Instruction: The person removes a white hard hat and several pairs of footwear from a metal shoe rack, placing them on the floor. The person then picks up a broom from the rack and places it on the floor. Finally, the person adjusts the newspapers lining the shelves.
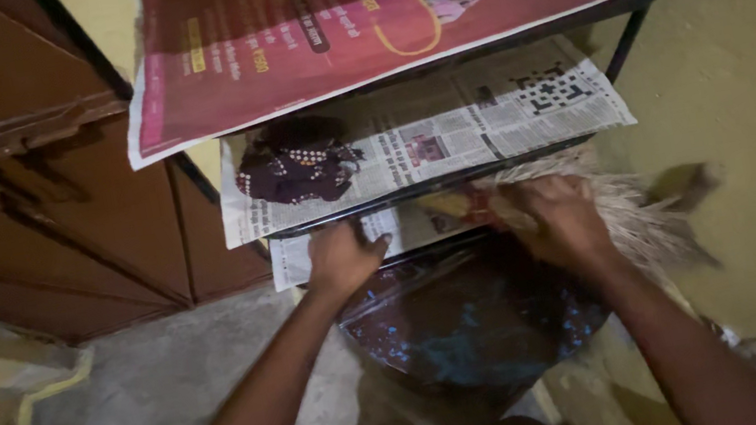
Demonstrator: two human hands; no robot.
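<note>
Both bare forearms reach away from the camera toward a low metal-framed shelf rack [641, 19]. Below them, nearest the viewer, a dark glossy bundle [477, 323] that looks like plastic wrap, flecked with blue, sits under the rack's lowest tier, on or just above the grey cement floor [156, 409].

The left hand [343, 256] rests knuckles-up on the front edge of the lowest shelf, fingers curled down onto the newspaper lining [401, 229] there; whether it pinches the sheet or only presses it cannot be told. The right hand [556, 220] is clamped around the bound neck of a straw broom [642, 221], whose pale, dry bristles fan out past the shelf's right corner and blur with motion.

Judging from this, the step in hand looks like sweeping along the bottom tier while the paper is steadied; a further stroke would call for keeping the thin sheet pinned so the stiff bristles do not drag it.

One shelf up, a black-and-white newspaper [495, 118] carries a crumpled dark cloth with pale beadwork [297, 163] near its left edge. A red glossy sheet [367, 12] covers the top tier. Brown wooden doors [22, 198] stand at left.
</note>
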